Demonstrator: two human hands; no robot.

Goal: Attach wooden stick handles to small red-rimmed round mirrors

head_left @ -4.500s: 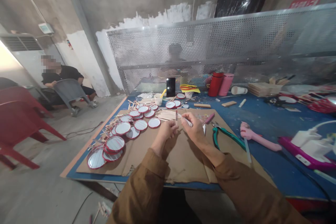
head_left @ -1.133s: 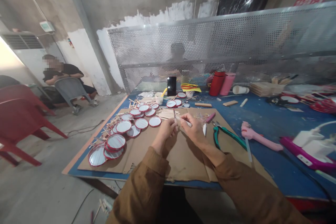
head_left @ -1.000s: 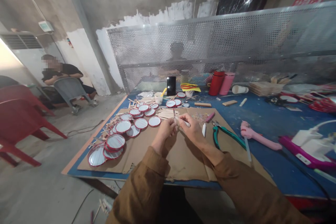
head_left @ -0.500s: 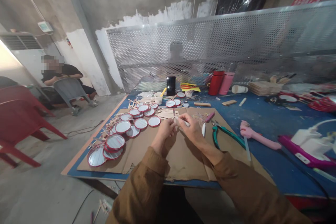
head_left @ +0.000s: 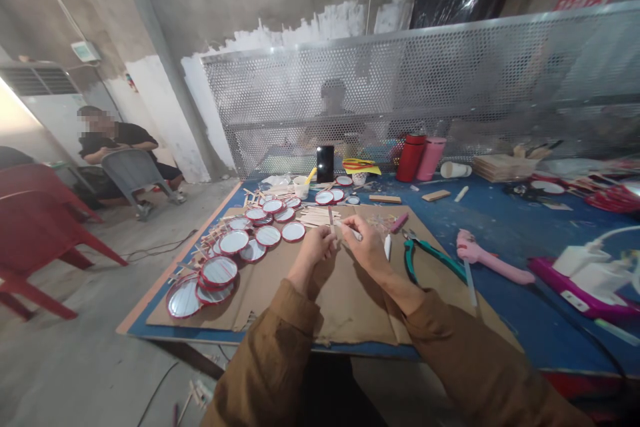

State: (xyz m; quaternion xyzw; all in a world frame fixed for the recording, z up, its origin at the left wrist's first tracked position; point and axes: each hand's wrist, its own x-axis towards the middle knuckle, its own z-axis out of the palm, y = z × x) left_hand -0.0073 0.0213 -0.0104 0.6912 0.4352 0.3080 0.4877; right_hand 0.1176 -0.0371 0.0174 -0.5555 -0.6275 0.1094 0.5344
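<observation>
My left hand [head_left: 319,245] is closed over the cardboard, pinching a thin flat stick [head_left: 331,216] that points upward. Right beside it, my right hand [head_left: 367,247] is closed round a small white stick-like piece [head_left: 357,235], its kind unclear. The fingertips of the two hands are a small gap apart. Beyond them lies a pile of wooden sticks [head_left: 316,215]. Several round, red-rimmed mirrors [head_left: 268,235] are spread to the left of my hands. Green-handled pliers [head_left: 435,255] rest to the right, near a white stick [head_left: 388,247].
A cardboard sheet [head_left: 350,320] covers part of the blue table [head_left: 505,227]. On the right are a pink glue gun [head_left: 493,263] and a purple power strip [head_left: 565,290]. A phone [head_left: 325,163] and red bottle [head_left: 411,158] stand behind. A person [head_left: 120,137] sits far left.
My right hand has shifted slightly to the right, widening the gap between its fingertips and the stick in my left hand. The left hand stays in place.
</observation>
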